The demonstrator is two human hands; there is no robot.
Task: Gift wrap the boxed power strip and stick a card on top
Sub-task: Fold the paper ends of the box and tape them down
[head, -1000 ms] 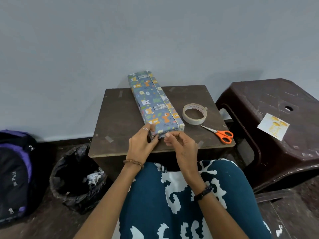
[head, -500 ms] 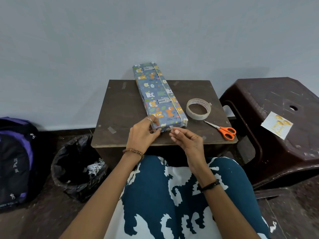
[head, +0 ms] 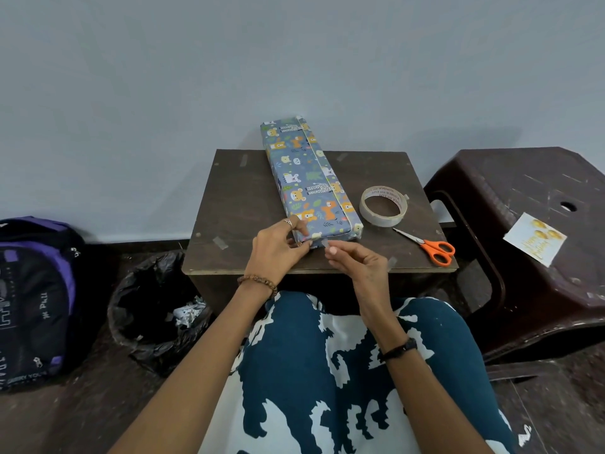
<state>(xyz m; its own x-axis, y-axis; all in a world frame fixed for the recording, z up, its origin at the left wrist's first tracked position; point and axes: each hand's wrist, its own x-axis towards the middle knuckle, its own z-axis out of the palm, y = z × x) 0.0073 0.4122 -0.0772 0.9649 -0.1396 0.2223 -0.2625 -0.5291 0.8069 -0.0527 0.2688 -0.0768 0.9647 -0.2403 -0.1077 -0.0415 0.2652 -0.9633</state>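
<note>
Both hands work at the near end of the wrapped box [head: 309,178]. Left hand [head: 278,249]: grip curled against the box's near left corner, thumb and index finger pinching the paper fold there; a ring shows on one finger and a bead bracelet on the wrist. Right hand [head: 358,262]: fingers curled, fingertips [head: 332,250] pinching a small strip of clear tape [head: 324,244] that meets the bottom edge of the box's near end face. Whether the strip is fully stuck down cannot be told.

Box condition: covered in blue paper printed with cartoon animals, a lengthwise seam running along its right side. It lies flat on the dark brown table [head: 235,208], slanted, its far end overhanging the table's back edge near the wall.

Tape roll [head: 383,206] lies flat on the table just right of the box. Orange-handled scissors [head: 429,245] lie near the table's front right corner, blades pointing toward the roll.

Card [head: 535,239], white with gold balloons and lettering, lies on the dark plastic stool [head: 510,198] to the right, well apart from the box.

Floor, left side: bin lined with a black bag [head: 154,309] holding paper scraps, and a black and purple backpack [head: 34,299].
</note>
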